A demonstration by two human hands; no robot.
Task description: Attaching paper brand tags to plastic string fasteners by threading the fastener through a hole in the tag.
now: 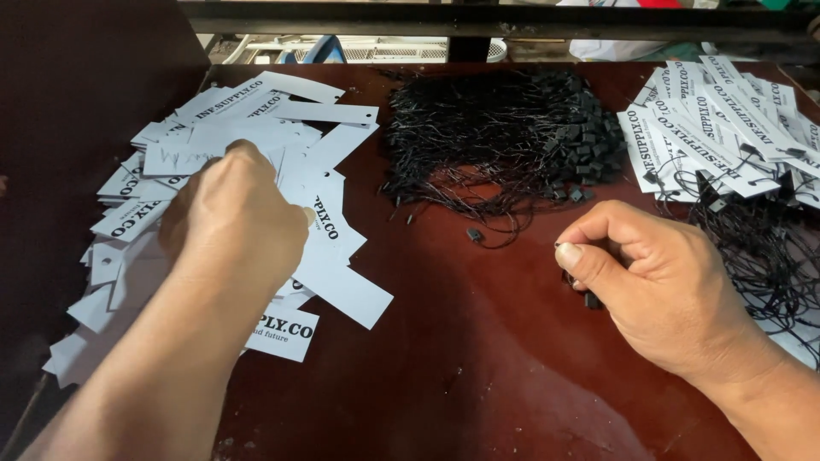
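A person's left hand (232, 213) rests at nine o'clock on a loose pile of white paper hang tags (256, 171), fingers curled onto one tag. The right hand (658, 282), at four o'clock, pinches a black string fastener (592, 299). A heap of black string fasteners (504, 137) lies at twelve o'clock on the dark red table (461, 358); strung tags (726, 128) lie at two o'clock.

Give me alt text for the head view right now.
Left hand rests on a loose pile of white rectangular paper tags while the right hand pinches a small black plastic fastener over a dark red-brown table. Tangled black strings lie between; strung tags are stacked right.
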